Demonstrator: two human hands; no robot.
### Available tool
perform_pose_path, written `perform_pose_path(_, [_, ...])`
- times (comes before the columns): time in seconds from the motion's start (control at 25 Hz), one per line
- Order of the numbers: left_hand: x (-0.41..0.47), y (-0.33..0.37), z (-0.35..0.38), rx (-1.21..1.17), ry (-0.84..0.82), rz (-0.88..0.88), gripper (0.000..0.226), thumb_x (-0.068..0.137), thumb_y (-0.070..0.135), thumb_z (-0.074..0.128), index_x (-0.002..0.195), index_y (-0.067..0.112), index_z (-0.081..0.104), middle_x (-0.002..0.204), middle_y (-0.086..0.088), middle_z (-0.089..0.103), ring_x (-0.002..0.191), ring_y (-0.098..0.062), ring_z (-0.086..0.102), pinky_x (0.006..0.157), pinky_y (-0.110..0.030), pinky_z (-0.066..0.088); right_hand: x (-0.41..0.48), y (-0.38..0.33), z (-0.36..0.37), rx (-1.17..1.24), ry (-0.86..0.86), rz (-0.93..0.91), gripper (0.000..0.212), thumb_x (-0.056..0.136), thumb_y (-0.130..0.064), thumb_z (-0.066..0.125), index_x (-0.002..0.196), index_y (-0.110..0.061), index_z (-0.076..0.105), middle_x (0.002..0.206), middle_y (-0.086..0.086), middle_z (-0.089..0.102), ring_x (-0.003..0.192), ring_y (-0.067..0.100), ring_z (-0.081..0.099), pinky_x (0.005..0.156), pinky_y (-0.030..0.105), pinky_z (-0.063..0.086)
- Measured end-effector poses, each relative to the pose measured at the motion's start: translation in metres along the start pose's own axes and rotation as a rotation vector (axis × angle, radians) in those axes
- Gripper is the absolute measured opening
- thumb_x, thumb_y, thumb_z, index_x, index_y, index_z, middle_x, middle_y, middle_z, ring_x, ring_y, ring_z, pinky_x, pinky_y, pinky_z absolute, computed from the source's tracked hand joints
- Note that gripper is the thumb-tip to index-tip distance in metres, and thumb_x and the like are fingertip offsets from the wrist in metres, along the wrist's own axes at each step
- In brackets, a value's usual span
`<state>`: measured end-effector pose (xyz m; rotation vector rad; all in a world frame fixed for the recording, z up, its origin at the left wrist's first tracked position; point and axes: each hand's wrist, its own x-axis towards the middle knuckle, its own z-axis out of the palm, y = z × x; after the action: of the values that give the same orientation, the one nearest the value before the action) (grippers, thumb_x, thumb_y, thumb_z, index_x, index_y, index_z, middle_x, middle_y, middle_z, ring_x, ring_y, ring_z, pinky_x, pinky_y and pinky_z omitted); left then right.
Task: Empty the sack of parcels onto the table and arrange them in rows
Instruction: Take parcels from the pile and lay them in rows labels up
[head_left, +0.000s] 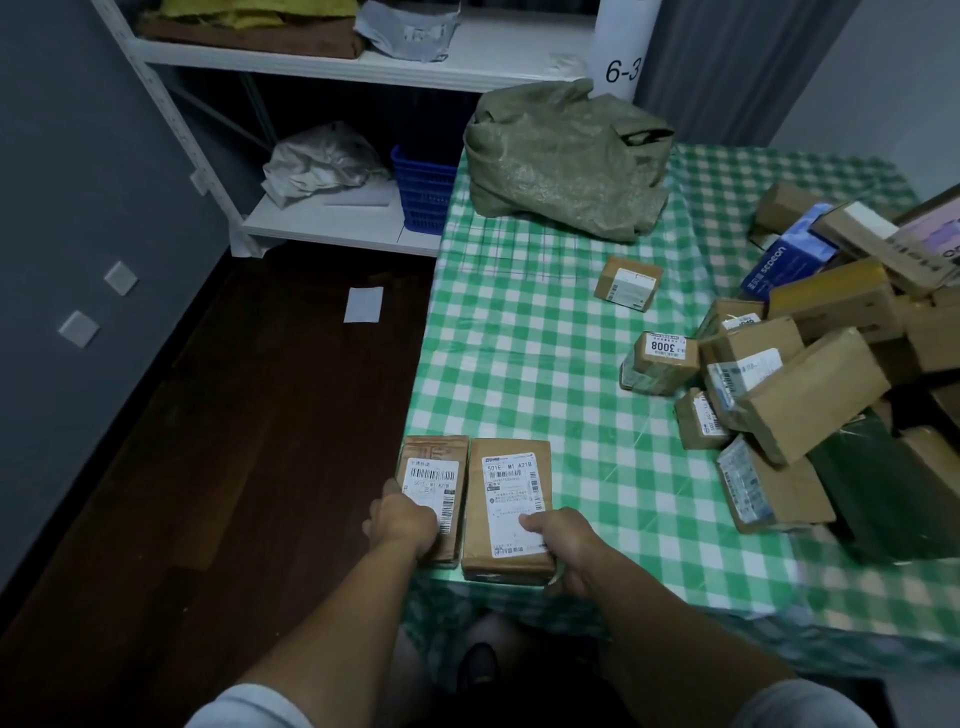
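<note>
L hand (402, 525) grips the near end of a slim brown cardboard parcel (431, 467) w/ a white barcode label. Its fingers curl over the top and the thumb sits at the parcel's left edge. R hand (563, 545) grips the near right corner of a wider brown cardboard parcel (506, 499) w/ a long white shipping label. The thumb lies on the label; the other fingers curl round the corner, tips hidden.

Both parcels lie flat, side by side, long edges just about touching. They're at the near left corner of the table w/ green-and-white checked cloth (519, 364).

Crumpled olive-green woven sack (561, 161) slumps at the far end of the table, well apart from both hands. A jumbled heap of brown cardboard boxes (810, 395) fills the right side, incl. a blue packet (795, 260) and a dark green packet (872, 488). A small brown box (627, 283) lies alone on the near side of the sack. A taped brown box marked 3008 (660, 361) sits just beside the heap.

Bkgd: white metal shelf unit (322, 223) w/ a blue plastic basket (423, 192), and a white paper sheet (363, 304) on the dark wood floor (208, 467).
</note>
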<state>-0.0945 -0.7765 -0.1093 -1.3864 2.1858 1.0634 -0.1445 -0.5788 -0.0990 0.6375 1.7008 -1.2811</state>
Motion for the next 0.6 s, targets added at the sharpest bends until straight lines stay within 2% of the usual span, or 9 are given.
perform_pose_path(0.12, [-0.003, 0.001, 0.001, 0.015, 0.004, -0.003, 0.056, 0.085, 0.011, 0.062, 0.138, 0.015, 0.042, 0.137, -0.017, 0.052, 0.125, -0.041, 0.046, 0.103, -0.042, 0.04, -0.001, 0.002, 0.003, -0.045, 0.051, 0.004, 0.03, 0.1, -0.023, 0.059, 0.125, -0.006, 0.054, 0.102, 0.011, 0.069, 0.077, 0.024, 0.066, 0.053, 0.031, 0.049])
perform_pose_path(0.24, [-0.01, 0.007, -0.001, 0.029, 0.024, -0.027, 0.071, 0.087, 0.013, 0.059, 0.151, 0.019, 0.029, 0.146, -0.017, 0.042, 0.133, -0.039, 0.037, 0.112, -0.05, 0.033, -0.002, 0.003, 0.004, -0.058, 0.09, -0.012, 0.037, 0.098, -0.026, 0.061, 0.128, -0.005, 0.051, 0.107, 0.012, 0.066, 0.085, 0.028, 0.064, 0.06, 0.038, 0.05])
perform_pose_path(0.32, [-0.017, 0.015, -0.003, 0.018, 0.046, -0.001, 0.069, 0.086, 0.013, 0.057, 0.15, 0.021, 0.03, 0.146, -0.015, 0.041, 0.134, -0.038, 0.036, 0.114, -0.054, 0.028, -0.006, 0.001, 0.001, -0.061, 0.11, -0.011, 0.037, 0.097, -0.024, 0.061, 0.127, -0.004, 0.052, 0.105, 0.013, 0.067, 0.083, 0.028, 0.064, 0.057, 0.034, 0.05])
perform_pose_path(0.4, [-0.022, 0.026, -0.006, -0.003, 0.068, 0.054, 0.065, 0.086, 0.015, 0.055, 0.147, 0.021, 0.035, 0.144, -0.014, 0.044, 0.132, -0.038, 0.037, 0.114, -0.054, 0.03, -0.014, -0.007, -0.004, -0.052, 0.125, -0.032, 0.031, 0.098, -0.016, 0.059, 0.124, 0.0, 0.053, 0.101, 0.013, 0.069, 0.071, 0.022, 0.062, 0.048, 0.024, 0.044])
perform_pose_path(0.44, [-0.025, 0.034, -0.008, -0.013, 0.062, 0.077, 0.064, 0.086, 0.017, 0.055, 0.147, 0.022, 0.036, 0.144, -0.014, 0.044, 0.131, -0.038, 0.038, 0.113, -0.053, 0.032, -0.017, -0.011, -0.007, -0.064, 0.136, -0.055, 0.032, 0.097, -0.015, 0.059, 0.124, 0.002, 0.053, 0.104, 0.014, 0.069, 0.07, 0.02, 0.061, 0.047, 0.023, 0.042])
perform_pose_path(0.52, [-0.031, 0.056, -0.008, -0.038, 0.039, 0.125, 0.064, 0.09, 0.02, 0.053, 0.151, 0.024, 0.036, 0.149, -0.013, 0.042, 0.134, -0.039, 0.035, 0.112, -0.051, 0.034, -0.022, -0.023, -0.016, -0.1, 0.177, -0.12, 0.039, 0.094, -0.016, 0.062, 0.127, 0.002, 0.052, 0.112, 0.014, 0.065, 0.079, 0.02, 0.059, 0.06, 0.027, 0.043])
perform_pose_path(0.6, [-0.039, 0.081, -0.006, -0.075, 0.014, 0.191, 0.064, 0.093, 0.019, 0.052, 0.154, 0.023, 0.034, 0.148, -0.013, 0.046, 0.139, -0.038, 0.031, 0.113, -0.046, 0.034, -0.026, -0.035, -0.026, -0.086, 0.213, -0.173, 0.05, 0.093, -0.019, 0.065, 0.135, 0.0, 0.047, 0.125, 0.014, 0.058, 0.101, 0.029, 0.058, 0.078, 0.036, 0.046])
